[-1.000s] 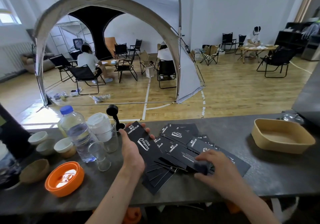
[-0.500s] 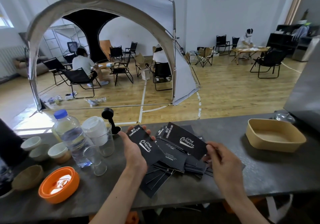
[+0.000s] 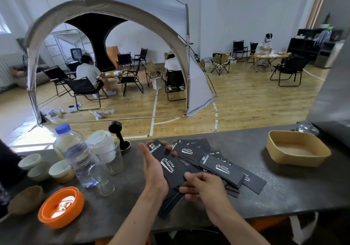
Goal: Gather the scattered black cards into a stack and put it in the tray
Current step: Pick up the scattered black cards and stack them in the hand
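Several black cards with white lettering lie scattered in a loose heap [image 3: 217, 166] on the dark counter. My left hand [image 3: 154, 170] holds a small stack of black cards [image 3: 166, 161] above the counter, fingertips curled over its far edge. My right hand [image 3: 204, 187] pinches the near end of that stack, just in front of the heap. The tan tray [image 3: 298, 151] stands to the right with nothing in it, well apart from both hands.
On the left stand a water bottle [image 3: 75, 155], clear glasses [image 3: 101, 178], stacked white cups [image 3: 103, 145], small bowls [image 3: 60, 170], an orange lid [image 3: 61, 206] and a black tamper [image 3: 118, 133]. A grey panel [image 3: 333, 97] rises at the far right.
My right hand lifted one card off the heap and brought it left onto the stack in my left hand. The left hand kept its hold.
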